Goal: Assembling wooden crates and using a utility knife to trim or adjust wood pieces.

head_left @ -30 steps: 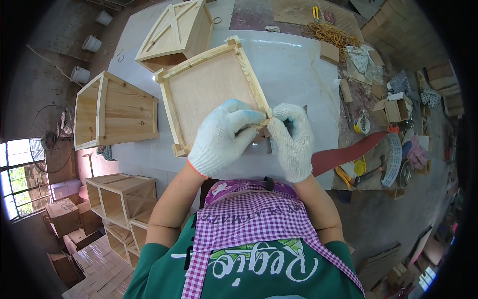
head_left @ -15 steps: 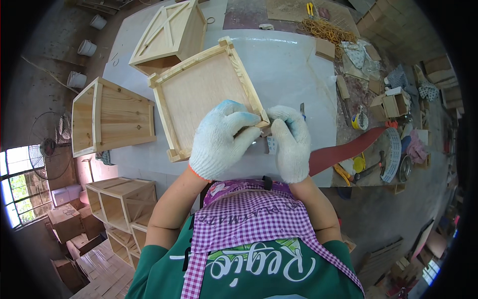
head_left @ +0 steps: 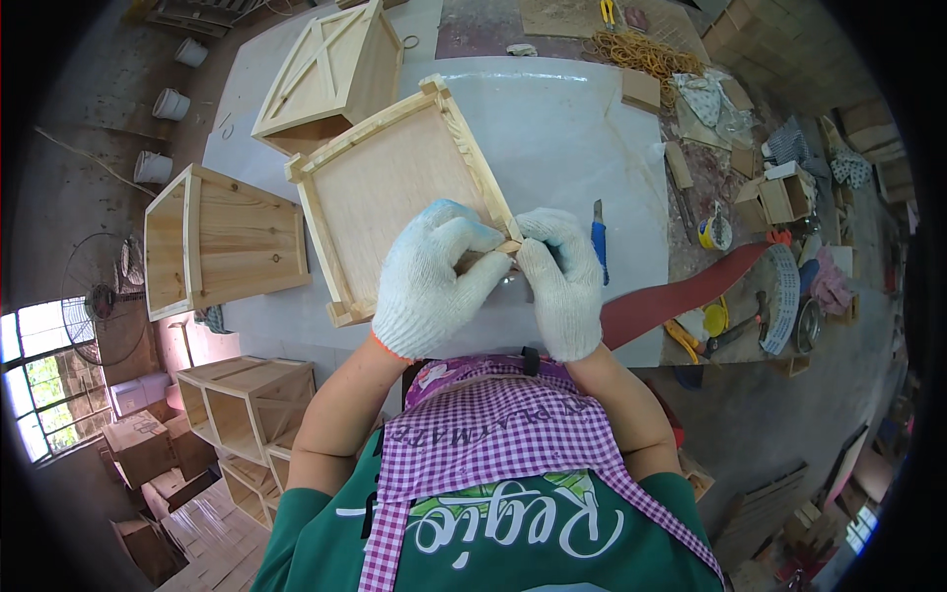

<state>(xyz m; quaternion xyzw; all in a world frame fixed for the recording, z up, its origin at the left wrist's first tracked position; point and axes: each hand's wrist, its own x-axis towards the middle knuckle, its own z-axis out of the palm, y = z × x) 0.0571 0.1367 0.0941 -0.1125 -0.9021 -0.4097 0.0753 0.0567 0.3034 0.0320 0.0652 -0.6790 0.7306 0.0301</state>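
Note:
A pale wooden box (head_left: 395,173) lies tilted on the table, its flat panel up, with a raised frame and stubby corner posts. My left hand (head_left: 429,281), in a white knitted glove, is closed over its near right corner, thumb and fingers pinching the corner post. My right hand (head_left: 564,286), gloved likewise, meets it there, thumb and fingertips pressed together at the corner's outer side. Whatever the right fingers hold is hidden. Just right of that hand lies a blue utility knife (head_left: 599,247).
Two more wooden boxes (head_left: 232,237) (head_left: 330,74) stand left and behind. A red-brown abrasive strip (head_left: 691,294) curls rightward toward a hammer (head_left: 755,321) and a tape roll (head_left: 714,233). Yellow cord (head_left: 646,57) is heaped at the back. Wooden shelf units (head_left: 252,395) stand lower left.
My right hand has shifted slightly left and inward to the corner, uncovering the blue knife. A small printed piece below its fingers has gone from sight. The left hand keeps its place on the corner.

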